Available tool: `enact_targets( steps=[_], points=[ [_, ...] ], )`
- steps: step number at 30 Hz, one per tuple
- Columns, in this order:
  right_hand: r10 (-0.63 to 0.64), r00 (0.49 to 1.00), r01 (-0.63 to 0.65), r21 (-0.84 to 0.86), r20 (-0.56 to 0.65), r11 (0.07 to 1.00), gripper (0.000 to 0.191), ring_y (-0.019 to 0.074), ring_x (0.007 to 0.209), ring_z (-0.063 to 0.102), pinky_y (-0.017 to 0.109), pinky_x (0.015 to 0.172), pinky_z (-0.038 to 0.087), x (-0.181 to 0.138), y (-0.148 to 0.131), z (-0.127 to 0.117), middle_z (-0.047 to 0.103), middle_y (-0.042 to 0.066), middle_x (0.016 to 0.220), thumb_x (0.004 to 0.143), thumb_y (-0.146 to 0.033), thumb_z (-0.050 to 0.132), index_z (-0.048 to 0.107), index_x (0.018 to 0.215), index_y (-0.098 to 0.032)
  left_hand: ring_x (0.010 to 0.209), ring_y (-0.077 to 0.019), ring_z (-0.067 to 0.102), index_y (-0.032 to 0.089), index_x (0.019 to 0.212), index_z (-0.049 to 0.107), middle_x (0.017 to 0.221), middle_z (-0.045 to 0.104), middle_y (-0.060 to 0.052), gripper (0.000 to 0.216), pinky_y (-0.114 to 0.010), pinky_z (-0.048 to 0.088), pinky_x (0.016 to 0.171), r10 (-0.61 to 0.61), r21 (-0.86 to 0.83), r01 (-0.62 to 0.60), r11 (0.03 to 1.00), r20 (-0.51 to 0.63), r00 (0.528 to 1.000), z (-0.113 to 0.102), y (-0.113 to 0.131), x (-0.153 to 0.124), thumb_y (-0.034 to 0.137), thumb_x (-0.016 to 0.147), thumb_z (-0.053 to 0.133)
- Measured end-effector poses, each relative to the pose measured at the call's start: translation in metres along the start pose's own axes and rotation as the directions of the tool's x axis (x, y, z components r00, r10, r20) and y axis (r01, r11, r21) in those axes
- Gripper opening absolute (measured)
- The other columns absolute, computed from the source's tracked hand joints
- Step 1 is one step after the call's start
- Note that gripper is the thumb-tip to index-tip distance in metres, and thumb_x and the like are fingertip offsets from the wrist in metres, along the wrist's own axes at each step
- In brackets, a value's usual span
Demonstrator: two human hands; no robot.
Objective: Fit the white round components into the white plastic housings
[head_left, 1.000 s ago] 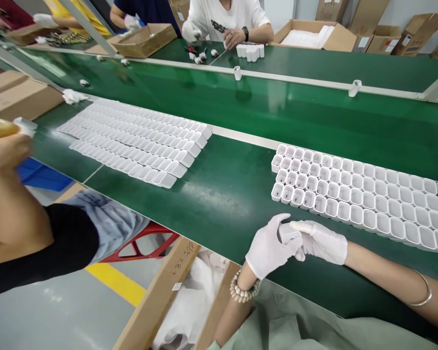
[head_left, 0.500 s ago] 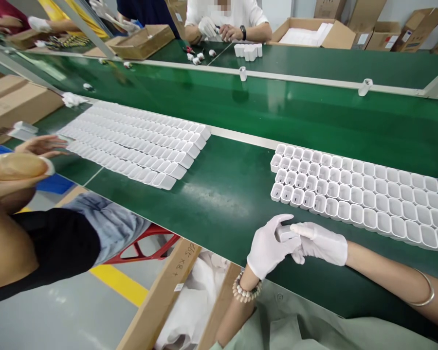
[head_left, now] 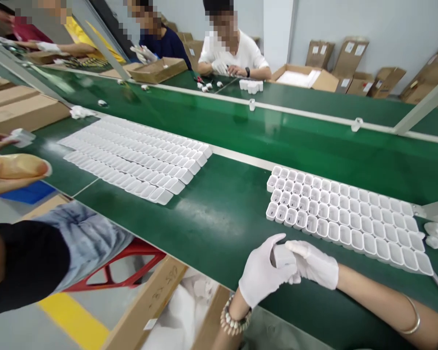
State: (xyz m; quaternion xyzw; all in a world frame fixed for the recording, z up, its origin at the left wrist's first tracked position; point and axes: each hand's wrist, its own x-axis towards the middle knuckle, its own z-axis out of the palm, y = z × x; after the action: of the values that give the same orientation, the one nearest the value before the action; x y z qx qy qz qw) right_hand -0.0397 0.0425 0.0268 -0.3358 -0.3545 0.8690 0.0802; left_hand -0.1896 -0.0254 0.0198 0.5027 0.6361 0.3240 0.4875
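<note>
Between my gloved hands is a small white plastic housing (head_left: 282, 256), partly covered by the fingers. My left hand (head_left: 262, 273) is curled around its left side with the thumb on top. My right hand (head_left: 316, 265) closes on it from the right, its fingers pressed against the piece; their tips are partly hidden. Just beyond, several rows of open-topped white housings (head_left: 356, 239) stand closely packed on the green worktable (head_left: 219, 218). Dark slots show in the bottoms of some at the left end.
Left along the table lies another large block of white housings (head_left: 131, 160). A co-worker's arm (head_left: 7, 177) reaches in at far left. Below the edge stand a cardboard box (head_left: 142, 306) and a red stool (head_left: 131, 262). Across the green belt (head_left: 233, 129) other people work.
The camera view has tilted up, so the scene sits lower. My hands stay together around the housing, which shows more of its side. The co-worker's far hand now touches white pieces at left.
</note>
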Motion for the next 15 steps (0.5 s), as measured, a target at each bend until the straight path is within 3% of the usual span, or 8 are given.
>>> enact_targets(
  steps=[5, 7, 8, 10, 12, 13, 14, 15],
  points=[
    [-0.115, 0.99, 0.097, -0.198, -0.082, 0.975, 0.041, 0.0077, 0.039, 0.047, 0.018, 0.039, 0.022, -0.016, -0.006, 0.004, 0.056, -0.002, 0.048, 0.074, -0.051, 0.068, 0.047, 0.065, -0.017, 0.074, -0.0171, 0.06, 0.026, 0.141, 0.034, 0.094, 0.061, 0.001, 0.097, -0.031, 0.051, 0.069, 0.066, -0.126, -0.063, 0.99, 0.022, 0.998, 0.009, -0.016, 0.002, 0.018, 0.053, 0.073],
    [-0.252, 0.961, 0.188, -0.392, -0.118, 0.901, 0.036, 0.0092, 0.044, 0.05, 0.02, 0.042, 0.03, -0.032, -0.019, 0.006, 0.06, -0.001, 0.055, 0.074, -0.047, 0.072, 0.052, 0.075, -0.017, 0.067, -0.0132, 0.056, 0.025, 0.143, 0.03, 0.095, 0.059, 0.002, 0.105, -0.028, 0.05, 0.065, 0.076, -0.219, -0.071, 0.973, 0.016, 0.997, 0.012, -0.02, 0.004, 0.012, 0.047, 0.072],
    [-0.36, 0.92, 0.236, -0.516, -0.154, 0.824, 0.034, 0.0115, 0.051, 0.055, 0.022, 0.046, 0.037, -0.04, -0.03, 0.006, 0.064, 0.001, 0.065, 0.075, -0.047, 0.071, 0.055, 0.084, -0.017, 0.064, -0.0112, 0.053, 0.025, 0.143, 0.03, 0.096, 0.058, 0.002, 0.104, -0.027, 0.049, 0.064, 0.064, -0.24, -0.059, 0.969, 0.013, 0.998, 0.013, -0.021, 0.005, 0.011, 0.048, 0.071],
    [-0.615, 0.754, 0.235, -0.781, -0.229, 0.579, 0.04, 0.0171, 0.071, 0.061, 0.03, 0.06, 0.048, -0.052, -0.06, 0.003, 0.066, 0.008, 0.094, 0.082, -0.047, 0.063, 0.055, 0.111, -0.02, 0.062, -0.0096, 0.051, 0.024, 0.142, 0.032, 0.097, 0.056, 0.001, 0.094, -0.027, 0.05, 0.066, 0.027, -0.233, -0.024, 0.972, 0.009, 1.0, 0.014, -0.021, 0.006, 0.015, 0.056, 0.068],
    [-0.809, 0.538, 0.008, -0.958, -0.237, 0.286, 0.054, 0.0201, 0.085, 0.062, 0.035, 0.07, 0.05, -0.054, -0.097, -0.009, 0.061, 0.01, 0.115, 0.087, -0.043, 0.058, 0.043, 0.135, -0.025, 0.064, -0.0099, 0.051, 0.023, 0.142, 0.034, 0.098, 0.056, 0.001, 0.084, -0.027, 0.05, 0.07, -0.001, -0.201, 0.003, 0.98, 0.013, 1.0, 0.014, -0.017, 0.005, 0.022, 0.064, 0.065],
    [-0.863, 0.453, -0.161, -0.973, -0.223, 0.167, 0.055, 0.0195, 0.081, 0.062, 0.035, 0.072, 0.05, -0.05, -0.117, -0.017, 0.062, 0.009, 0.113, 0.089, -0.04, 0.053, 0.039, 0.141, -0.026, 0.066, -0.0104, 0.052, 0.023, 0.143, 0.034, 0.098, 0.056, 0.0, 0.081, -0.027, 0.05, 0.071, -0.002, -0.185, 0.006, 0.983, 0.02, 1.0, 0.014, -0.015, 0.004, 0.024, 0.067, 0.064],
    [-0.881, 0.412, -0.305, -0.946, -0.234, 0.108, 0.051, 0.0181, 0.078, 0.062, 0.035, 0.073, 0.05, -0.044, -0.136, -0.028, 0.063, 0.007, 0.105, 0.092, -0.035, 0.049, 0.04, 0.141, -0.026, 0.067, -0.0108, 0.053, 0.022, 0.143, 0.034, 0.098, 0.056, 0.0, 0.08, -0.027, 0.05, 0.072, 0.004, -0.171, 0.001, 0.985, 0.024, 1.0, 0.013, -0.014, 0.003, 0.026, 0.069, 0.064],
    [-0.884, 0.394, -0.341, -0.933, -0.252, 0.114, 0.046, 0.0174, 0.078, 0.062, 0.034, 0.075, 0.05, -0.037, -0.153, -0.039, 0.065, 0.006, 0.1, 0.093, -0.032, 0.047, 0.044, 0.139, -0.024, 0.068, -0.0112, 0.053, 0.021, 0.143, 0.035, 0.097, 0.056, 0.0, 0.078, -0.027, 0.05, 0.073, 0.013, -0.158, -0.009, 0.987, 0.021, 1.0, 0.013, -0.013, 0.003, 0.027, 0.07, 0.063]
  ],
)
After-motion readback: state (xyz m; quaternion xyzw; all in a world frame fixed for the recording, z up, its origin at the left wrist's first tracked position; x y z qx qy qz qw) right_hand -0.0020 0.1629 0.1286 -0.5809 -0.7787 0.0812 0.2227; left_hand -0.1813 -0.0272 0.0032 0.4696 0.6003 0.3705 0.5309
